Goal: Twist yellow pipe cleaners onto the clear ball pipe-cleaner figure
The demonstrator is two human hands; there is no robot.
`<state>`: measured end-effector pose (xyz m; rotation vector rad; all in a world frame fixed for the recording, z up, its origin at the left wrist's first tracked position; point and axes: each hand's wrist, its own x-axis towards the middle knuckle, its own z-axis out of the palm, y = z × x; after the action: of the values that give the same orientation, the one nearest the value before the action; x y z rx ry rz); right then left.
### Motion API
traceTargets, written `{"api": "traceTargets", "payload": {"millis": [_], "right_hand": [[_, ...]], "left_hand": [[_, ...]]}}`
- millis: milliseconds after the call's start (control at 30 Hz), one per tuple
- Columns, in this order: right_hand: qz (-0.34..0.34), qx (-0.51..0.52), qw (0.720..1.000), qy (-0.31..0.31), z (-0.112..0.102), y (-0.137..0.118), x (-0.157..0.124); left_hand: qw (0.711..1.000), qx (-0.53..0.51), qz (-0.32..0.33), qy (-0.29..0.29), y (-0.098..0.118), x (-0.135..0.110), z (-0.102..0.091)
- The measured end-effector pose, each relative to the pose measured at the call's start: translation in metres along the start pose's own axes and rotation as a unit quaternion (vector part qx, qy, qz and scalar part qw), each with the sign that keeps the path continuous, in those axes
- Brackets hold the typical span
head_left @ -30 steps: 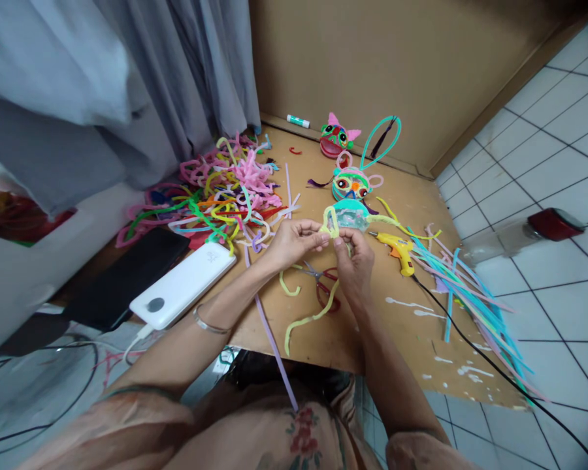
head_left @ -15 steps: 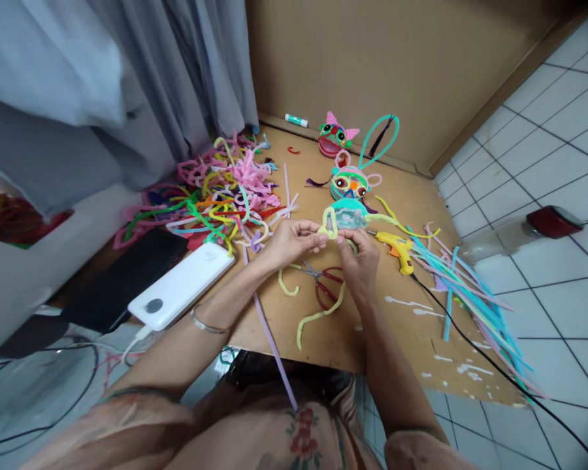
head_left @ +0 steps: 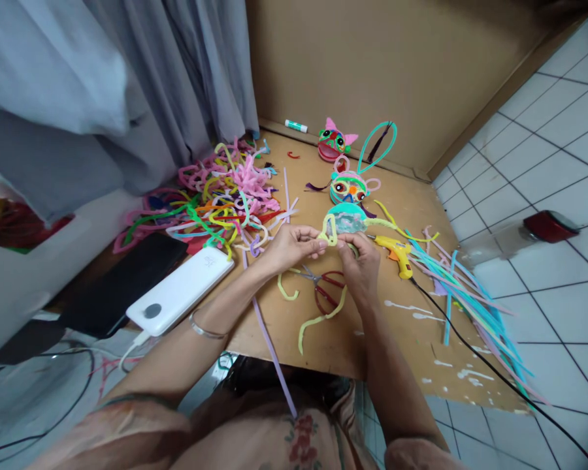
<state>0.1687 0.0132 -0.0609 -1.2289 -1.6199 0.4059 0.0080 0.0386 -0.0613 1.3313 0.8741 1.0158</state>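
Observation:
Between my two hands is a pale yellow pipe cleaner (head_left: 332, 226) bent into a small closed loop. My left hand (head_left: 296, 245) pinches its left lower corner, while the thumb and fingers of my right hand (head_left: 359, 260) close on its right lower end. Just behind the loop lies a teal round piece (head_left: 349, 215) with a clear, shiny middle. Red-handled scissors (head_left: 323, 282) rest on the table below my hands, with cut yellow pipe cleaner pieces (head_left: 318, 320) around them. A yellow glue gun (head_left: 396, 253) lies right of my right hand.
Two animal-face crafts (head_left: 349, 187) and a glue stick (head_left: 296, 126) are at the back. A tangle of colored pipe cleaners (head_left: 245, 183) spreads at left, beside a white power bank (head_left: 181, 290). Straight pipe cleaners (head_left: 470, 300) lie at right, near the glue gun's black cord (head_left: 463, 336).
The view has shifted slightly. Both hands stay pinched on the yellow pipe cleaner, and the loop has turned a little and tilted.

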Motion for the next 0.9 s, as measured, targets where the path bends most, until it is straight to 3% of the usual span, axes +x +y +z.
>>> {"api": "traceTargets", "payload": {"millis": [633,900], "right_hand": [[-0.013,0.001,0.998,-0.056,-0.0029,0.002,0.0035],[0.018,0.026,0.999,-0.038,0.0022,-0.0038,-0.0006]], "left_hand": [[1.0,0.022,-0.007,-0.018,0.0024,-0.0013,0.0005],[1.0,-0.01,-0.003,0.02,0.0001,0.0,0.0014]]}}
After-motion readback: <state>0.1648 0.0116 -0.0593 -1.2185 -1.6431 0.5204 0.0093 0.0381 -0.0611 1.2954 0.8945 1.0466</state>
